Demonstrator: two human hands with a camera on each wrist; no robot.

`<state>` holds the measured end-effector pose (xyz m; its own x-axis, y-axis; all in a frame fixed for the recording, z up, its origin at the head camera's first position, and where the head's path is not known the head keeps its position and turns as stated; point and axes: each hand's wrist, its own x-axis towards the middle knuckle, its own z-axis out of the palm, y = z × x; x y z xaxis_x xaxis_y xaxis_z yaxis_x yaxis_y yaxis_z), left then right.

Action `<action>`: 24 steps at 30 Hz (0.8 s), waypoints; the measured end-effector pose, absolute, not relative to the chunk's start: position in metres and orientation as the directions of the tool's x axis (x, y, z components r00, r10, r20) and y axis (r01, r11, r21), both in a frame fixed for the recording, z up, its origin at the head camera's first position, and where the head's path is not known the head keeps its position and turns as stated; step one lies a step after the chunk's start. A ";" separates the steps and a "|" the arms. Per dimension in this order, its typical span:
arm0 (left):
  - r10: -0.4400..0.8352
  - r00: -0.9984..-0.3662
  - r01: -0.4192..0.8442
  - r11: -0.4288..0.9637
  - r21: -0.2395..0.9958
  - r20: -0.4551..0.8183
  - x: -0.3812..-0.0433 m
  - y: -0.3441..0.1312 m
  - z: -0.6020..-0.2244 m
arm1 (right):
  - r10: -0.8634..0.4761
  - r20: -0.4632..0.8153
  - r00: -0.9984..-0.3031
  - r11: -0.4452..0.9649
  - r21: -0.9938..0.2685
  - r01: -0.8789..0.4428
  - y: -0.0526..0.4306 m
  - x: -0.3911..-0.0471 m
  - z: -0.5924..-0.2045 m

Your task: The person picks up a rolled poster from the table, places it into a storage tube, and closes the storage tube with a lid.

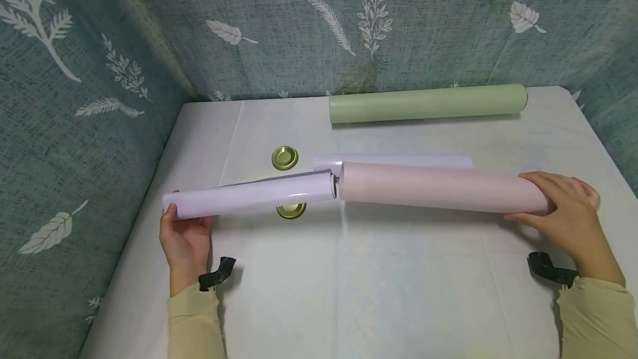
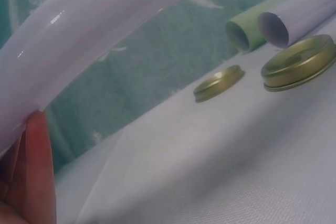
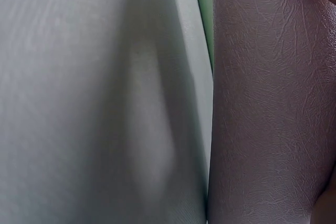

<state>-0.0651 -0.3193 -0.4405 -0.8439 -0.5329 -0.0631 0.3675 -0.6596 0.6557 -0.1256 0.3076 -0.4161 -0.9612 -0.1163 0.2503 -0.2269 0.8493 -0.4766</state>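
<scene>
My left hand (image 1: 186, 242) holds the outer end of a glossy pale lavender paper roll (image 1: 254, 195), thumb in front and fingers beneath. Raised over the table, this roll spans toward the middle, its loose edge showing along the top. On the other side my right hand (image 1: 570, 215) grips the far right end of a thicker matte pink roll (image 1: 443, 187) between thumb and fingers. The inner ends of both rolls come together near the middle, the lavender one right at the pink opening. Fine creases texture the pink surface in the right wrist view.
A second lavender roll (image 1: 408, 160) lies behind the pink one, partly hidden. Along the back edge of the white-covered table (image 1: 399, 292) rests a green roll (image 1: 428, 104). One gold lid (image 1: 284, 157) lies behind the held lavender roll, another gold lid (image 1: 291, 212) partly under it.
</scene>
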 end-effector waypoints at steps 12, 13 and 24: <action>-0.512 -0.859 0.360 -0.641 0.678 -0.027 -0.067 -0.316 -0.442 | -0.169 0.274 -0.947 0.828 -0.481 -0.287 0.304 -0.126 -0.416; -0.506 -0.862 0.358 -0.641 0.679 -0.023 -0.067 -0.316 -0.442 | -0.168 0.271 -0.948 0.829 -0.482 -0.284 0.303 -0.126 -0.416; -0.459 -0.888 0.341 -0.613 0.713 0.030 -0.067 -0.313 -0.443 | -0.188 0.263 -0.946 0.844 -0.449 -0.293 0.300 -0.126 -0.417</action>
<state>-0.0675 -0.3133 -0.4434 -0.8880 -0.4588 0.0296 0.3407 -0.6134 0.7126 -0.1263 0.3004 -0.4168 -0.9464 -0.1883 0.2625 -0.2926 0.8443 -0.4490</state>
